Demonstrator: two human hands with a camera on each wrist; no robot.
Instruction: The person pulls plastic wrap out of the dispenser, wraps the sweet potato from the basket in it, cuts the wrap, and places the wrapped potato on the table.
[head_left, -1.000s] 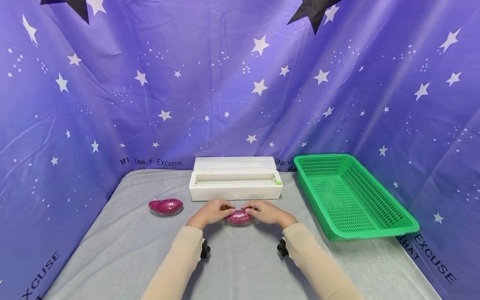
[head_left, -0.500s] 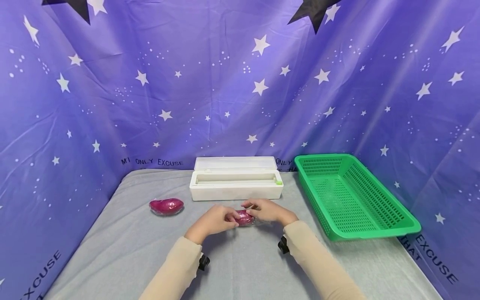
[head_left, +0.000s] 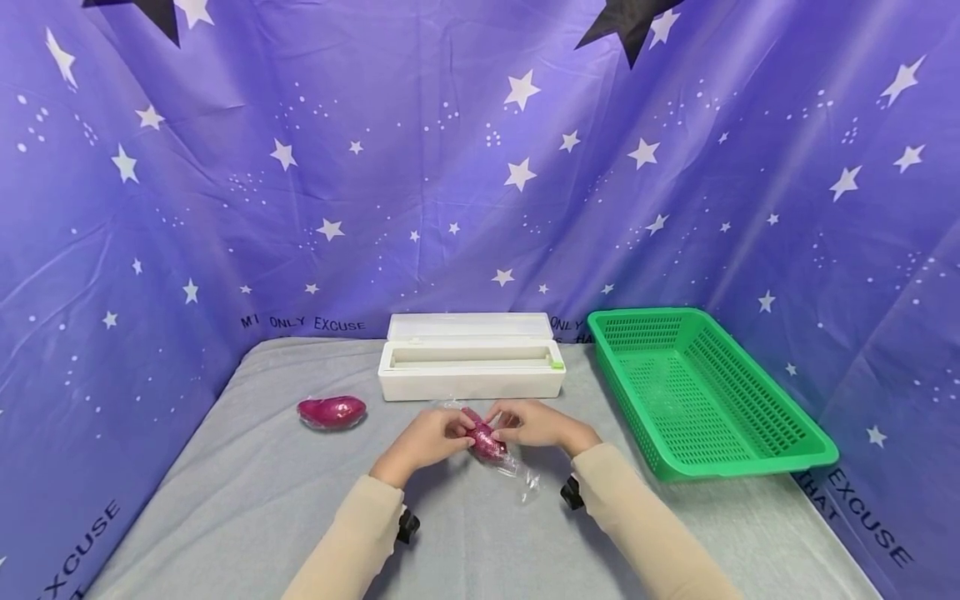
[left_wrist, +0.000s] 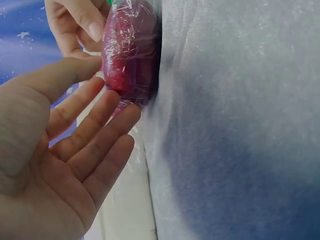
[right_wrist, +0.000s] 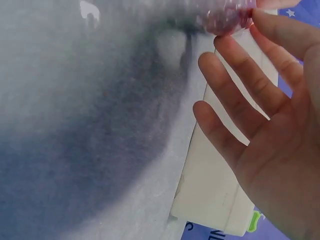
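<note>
A purple-red sweet potato [head_left: 489,443] wrapped in cling film [head_left: 525,479] is between both hands at the middle of the table. It lies slanted, with a loose film tail toward the front right. The left hand [head_left: 432,437] pinches its left side with thumb and forefinger; its other fingers are spread in the left wrist view. From the right, the right hand [head_left: 534,423] holds it with thumb and fingertips, the remaining fingers extended in the right wrist view. Another film-wrapped sweet potato [head_left: 332,412] lies apart at the left.
Behind the hands stands a white cling film dispenser [head_left: 471,386] with its lid [head_left: 471,326] raised and a green slider [head_left: 557,365] at its right end. A green perforated basket [head_left: 633,417] occupies the right side. A purple starry curtain [head_left: 420,167] surrounds the grey-covered table [head_left: 247,500].
The sweet potato between the hands has turned from lying crosswise to slanting, its right end now nearer the front. Its film tail has come into view. The left hand shifted slightly right and forward.
</note>
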